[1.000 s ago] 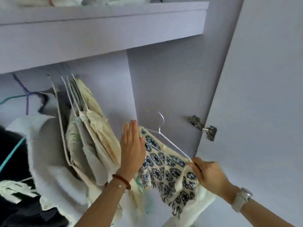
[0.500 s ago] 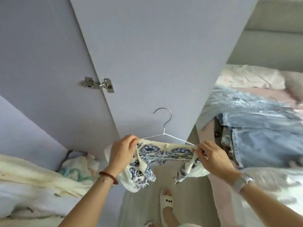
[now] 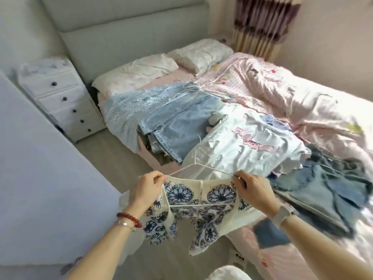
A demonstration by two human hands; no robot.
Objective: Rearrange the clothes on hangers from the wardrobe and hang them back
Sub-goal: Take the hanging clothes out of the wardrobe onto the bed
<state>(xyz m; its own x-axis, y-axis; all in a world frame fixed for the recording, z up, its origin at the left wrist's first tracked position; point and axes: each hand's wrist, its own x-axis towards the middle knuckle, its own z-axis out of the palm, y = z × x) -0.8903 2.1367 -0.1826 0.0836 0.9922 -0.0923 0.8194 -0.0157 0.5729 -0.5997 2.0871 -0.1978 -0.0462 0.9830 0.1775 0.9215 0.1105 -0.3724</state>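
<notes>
Since a second ago, when the left hand (image 3: 144, 190) lay flat against the clothes hanging in the wardrobe and the right hand (image 3: 253, 189) alone held the patterned top, the person has turned away from the wardrobe to face the bed (image 3: 302, 93), and both hands now carry the garment out over its edge. Each hand is closed on one end of the white wire hanger (image 3: 198, 165), the left pinching the left shoulder and the right pinching the right, so the hands are well apart with the hanger stretched between them. The cream top with blue flower medallions (image 3: 198, 201) hangs from the hanger between the hands, its lower part drooping toward the floor beside the bed. This suggests the top has been taken out of the wardrobe and is about to be laid on the bed with the other clothes, so the rehanging half of the task is not yet begun for it. On the bed lie folded jeans (image 3: 177, 124), a pale blue checked garment (image 3: 125, 110), a white shirt (image 3: 250, 142) and darker denim pieces (image 3: 323, 190). The white shirt bears pink lettering, but it is too blurred and creased to read. The right wrist wears a watch (image 3: 283, 216) and the left a red bead bracelet (image 3: 130, 219); no brand shows on either
</notes>
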